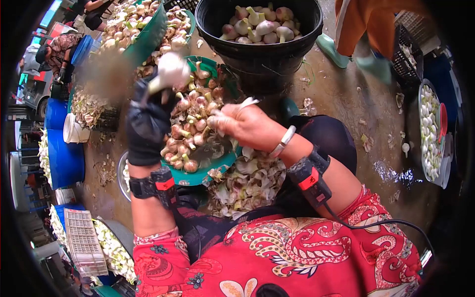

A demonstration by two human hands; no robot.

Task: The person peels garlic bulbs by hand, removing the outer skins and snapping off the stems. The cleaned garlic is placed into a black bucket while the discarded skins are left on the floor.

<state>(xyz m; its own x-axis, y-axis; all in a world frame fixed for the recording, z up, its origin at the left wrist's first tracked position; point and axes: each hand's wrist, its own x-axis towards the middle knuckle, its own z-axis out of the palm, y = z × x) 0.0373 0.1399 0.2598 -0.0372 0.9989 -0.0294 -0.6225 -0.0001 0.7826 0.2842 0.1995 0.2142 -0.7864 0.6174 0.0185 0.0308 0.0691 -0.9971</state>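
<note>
My left hand [151, 116], in a black glove, is closed around the stem of a white garlic bulb [173, 71], holding it up over the baskets. To its right, my bare right hand [242, 123] has its fingers curled together, and a pale strip of garlic skin [249, 102] sticks out at them. The fingertips are blurred. Below both hands, a green basket [217, 167] holds many unpeeled garlic bulbs [190, 123] with short stems. Loose garlic skins [247, 185] are heaped in front of my lap.
A black bucket [260, 64] of cleaned bulbs stands ahead. Another green basket [148, 37] of garlic sits at the upper left. A tray of white garlic [429, 128] lies at right, blue tubs [67, 148] at left. A person's legs [366, 24] are nearby; another person [57, 54] works far left.
</note>
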